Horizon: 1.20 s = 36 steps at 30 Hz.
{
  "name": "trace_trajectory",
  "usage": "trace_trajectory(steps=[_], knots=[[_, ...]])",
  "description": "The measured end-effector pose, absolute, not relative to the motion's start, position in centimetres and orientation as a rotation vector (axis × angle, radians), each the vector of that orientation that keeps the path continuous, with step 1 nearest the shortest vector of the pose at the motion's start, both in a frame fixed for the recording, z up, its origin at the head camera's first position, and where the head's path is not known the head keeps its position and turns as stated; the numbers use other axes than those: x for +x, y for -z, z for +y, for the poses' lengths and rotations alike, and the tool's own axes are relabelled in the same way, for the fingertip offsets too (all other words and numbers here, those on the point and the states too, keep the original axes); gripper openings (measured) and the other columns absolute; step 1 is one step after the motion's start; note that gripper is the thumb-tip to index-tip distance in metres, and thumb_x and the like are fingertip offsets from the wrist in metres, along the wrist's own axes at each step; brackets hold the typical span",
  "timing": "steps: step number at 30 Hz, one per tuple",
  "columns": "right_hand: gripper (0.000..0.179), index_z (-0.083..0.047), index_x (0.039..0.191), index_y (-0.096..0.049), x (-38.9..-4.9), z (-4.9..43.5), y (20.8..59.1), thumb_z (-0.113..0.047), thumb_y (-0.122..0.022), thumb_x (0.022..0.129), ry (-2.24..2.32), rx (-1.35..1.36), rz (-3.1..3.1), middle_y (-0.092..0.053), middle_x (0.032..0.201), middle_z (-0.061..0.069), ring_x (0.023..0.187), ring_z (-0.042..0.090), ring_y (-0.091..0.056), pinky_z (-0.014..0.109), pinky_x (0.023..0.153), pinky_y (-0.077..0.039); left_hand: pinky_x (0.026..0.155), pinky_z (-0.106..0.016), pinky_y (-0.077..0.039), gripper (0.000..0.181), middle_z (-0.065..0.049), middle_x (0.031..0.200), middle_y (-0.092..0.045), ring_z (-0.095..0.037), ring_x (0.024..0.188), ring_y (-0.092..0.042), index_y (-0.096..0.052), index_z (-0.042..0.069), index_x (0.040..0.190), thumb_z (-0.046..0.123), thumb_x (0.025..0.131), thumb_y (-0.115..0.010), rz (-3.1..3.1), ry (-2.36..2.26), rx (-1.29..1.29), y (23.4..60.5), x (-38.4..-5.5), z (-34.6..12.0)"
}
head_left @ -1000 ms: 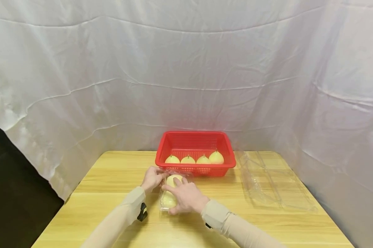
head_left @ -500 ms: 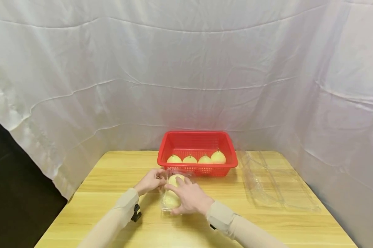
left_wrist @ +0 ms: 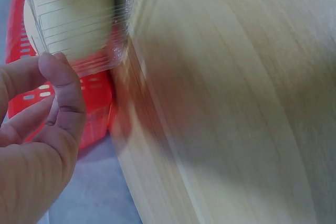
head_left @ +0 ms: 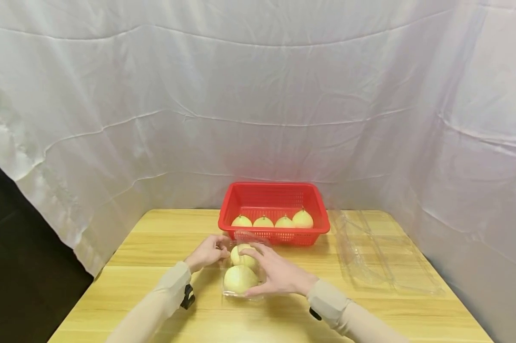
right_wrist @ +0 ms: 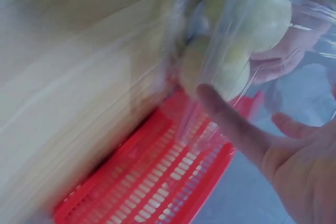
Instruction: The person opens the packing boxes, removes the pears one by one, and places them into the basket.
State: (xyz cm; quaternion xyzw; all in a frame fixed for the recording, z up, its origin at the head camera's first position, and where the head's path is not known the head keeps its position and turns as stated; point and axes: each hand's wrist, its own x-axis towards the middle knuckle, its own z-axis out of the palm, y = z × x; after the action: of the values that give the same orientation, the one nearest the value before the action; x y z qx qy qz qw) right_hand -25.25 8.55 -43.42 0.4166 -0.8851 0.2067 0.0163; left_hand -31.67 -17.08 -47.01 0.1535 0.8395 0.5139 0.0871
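Two round, pale yellow pears [head_left: 240, 279] sit one behind the other in a clear plastic box [head_left: 236, 295] on the table. At its far left side my left hand [head_left: 209, 251] pinches the box's edge between thumb and finger; the left wrist view shows the fingertips [left_wrist: 51, 60] right at the plastic. My right hand [head_left: 279, 271] spreads over the box's right side, thumb near the front corner and fingers over the rear pear. In the right wrist view its index finger [right_wrist: 228, 116] reaches straight to the clear plastic.
Behind the box stands a red perforated basket [head_left: 271, 233] with several more pears [head_left: 302, 219] in it. More clear plastic boxes [head_left: 382, 257] lie on the right of the wooden table [head_left: 176, 238]. A pale curtain [head_left: 258, 119] hangs behind.
My right hand has drawn back to the right, uncovering both pears. A clear flap shows raised at the box's back. My left hand shifted slightly left earlier, then stayed.
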Motion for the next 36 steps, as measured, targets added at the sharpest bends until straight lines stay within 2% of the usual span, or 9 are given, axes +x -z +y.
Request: trace_trajectory(steps=[6, 10, 13, 17, 20, 22, 27, 30, 36], knots=[[0.081, -0.026, 0.147, -0.03, -24.9, 10.6, 43.4, -0.058, -0.068, 0.083, -0.808, 1.239, -2.73, -0.031, 0.155, 0.005, 0.14, 0.024, -0.04, 0.051, 0.105, -0.044, 0.055, -0.031, -0.053, 0.047, -0.007, 0.077, -0.058, -0.014, 0.054, -0.057, -0.05, -0.014, 0.13, -0.006, 0.085, -0.061, 2.492, -1.555, 0.45, 47.4, -31.8, -17.0], [0.054, -0.024, 0.14, -0.037, -24.4, 11.8, 42.8, -0.045, -0.058, 0.095, -0.889, 1.13, -2.71, -0.03, 0.156, 0.007, 0.135, 0.03, -0.045, 0.059, 0.102, -0.043, 0.055, -0.028, -0.052, 0.046, -0.008, 0.078, -0.058, -0.014, 0.054, -0.057, -0.05, -0.014, 0.129, -0.006, 0.085, -0.061, 2.481, -1.579, 0.436, 47.5, -31.9, -16.9], [0.031, -0.025, 0.124, -0.047, -24.2, 12.2, 42.1, -0.041, -0.053, 0.099, -0.949, 1.008, -2.678, -0.035, 0.153, 0.007, 0.128, 0.032, -0.052, 0.059, 0.094, -0.046, 0.055, -0.028, -0.052, 0.046, -0.01, 0.078, -0.059, -0.013, 0.055, -0.057, -0.05, -0.014, 0.13, -0.006, 0.086, -0.061, 2.481, -1.592, 0.428, 47.6, -31.9, -16.8], [0.016, -0.028, 0.099, -0.05, -24.4, 12.8, 40.9, -0.04, -0.06, 0.096, -0.977, 0.838, -2.634, -0.055, 0.125, -0.004, 0.108, 0.018, -0.06, 0.042, 0.087, -0.051, 0.054, -0.028, -0.053, 0.048, -0.011, 0.076, -0.061, -0.012, 0.053, -0.058, -0.049, -0.014, 0.131, -0.006, 0.086, -0.062, 2.472, -1.606, 0.404, 47.7, -31.9, -16.7], [0.018, -0.025, 0.087, -0.051, -24.6, 13.6, 40.1, -0.03, -0.068, 0.091, -0.986, 0.751, -2.622, -0.056, 0.095, -0.009, 0.091, 0.009, -0.059, 0.032, 0.081, -0.051, 0.052, -0.027, -0.053, 0.046, -0.014, 0.074, -0.062, -0.012, 0.052, -0.058, -0.05, -0.014, 0.13, -0.006, 0.086, -0.063, 2.465, -1.618, 0.381, 47.9, -31.9, -16.6], [0.019, -0.021, 0.083, -0.051, -24.7, 14.4, 39.8, -0.022, -0.069, 0.087, -1.011, 0.689, -2.649, -0.056, 0.084, -0.008, 0.077, 0.007, -0.057, 0.029, 0.07, -0.05, 0.051, -0.028, -0.053, 0.046, -0.015, 0.073, -0.063, -0.012, 0.051, -0.058, -0.05, -0.014, 0.129, -0.006, 0.086, -0.064, 2.464, -1.628, 0.371, 47.9, -31.9, -16.6], [0.019, -0.011, 0.095, -0.052, -25.0, 16.4, 39.4, -0.011, -0.066, 0.081, -1.165, 0.521, -2.809, -0.061, 0.081, 0.002, 0.055, 0.01, -0.053, 0.027, 0.049, -0.048, 0.05, -0.028, -0.053, 0.044, -0.014, 0.071, -0.063, -0.013, 0.05, -0.058, -0.051, -0.014, 0.127, -0.005, 0.086, -0.064, 2.469, -1.631, 0.349, 47.8, -31.9, -16.6], [0.027, -0.007, 0.104, -0.052, -25.1, 17.6, 39.5, -0.007, -0.064, 0.079, -1.2, 0.471, -2.896, -0.061, 0.081, 0.005, 0.053, 0.014, -0.055, 0.03, 0.043, -0.049, 0.05, -0.028, -0.053, 0.043, -0.013, 0.07, -0.062, -0.013, 0.05, -0.058, -0.051, -0.014, 0.127, -0.005, 0.087, -0.064, 2.476, -1.631, 0.358, 47.8, -31.9, -16.5], [0.031, 0.0, 0.11, -0.055, -25.2, 19.3, 40.1, 0.003, -0.06, 0.08, -1.093, 0.453, -3.035, -0.063, 0.076, 0.007, 0.052, 0.022, -0.061, 0.034, 0.041, -0.051, 0.052, -0.03, -0.055, 0.044, -0.016, 0.073, -0.064, -0.014, 0.052, -0.06, -0.051, -0.015, 0.128, -0.006, 0.086, -0.064, 2.471, -1.651, 0.341, 47.9, -31.8, -16.3]])
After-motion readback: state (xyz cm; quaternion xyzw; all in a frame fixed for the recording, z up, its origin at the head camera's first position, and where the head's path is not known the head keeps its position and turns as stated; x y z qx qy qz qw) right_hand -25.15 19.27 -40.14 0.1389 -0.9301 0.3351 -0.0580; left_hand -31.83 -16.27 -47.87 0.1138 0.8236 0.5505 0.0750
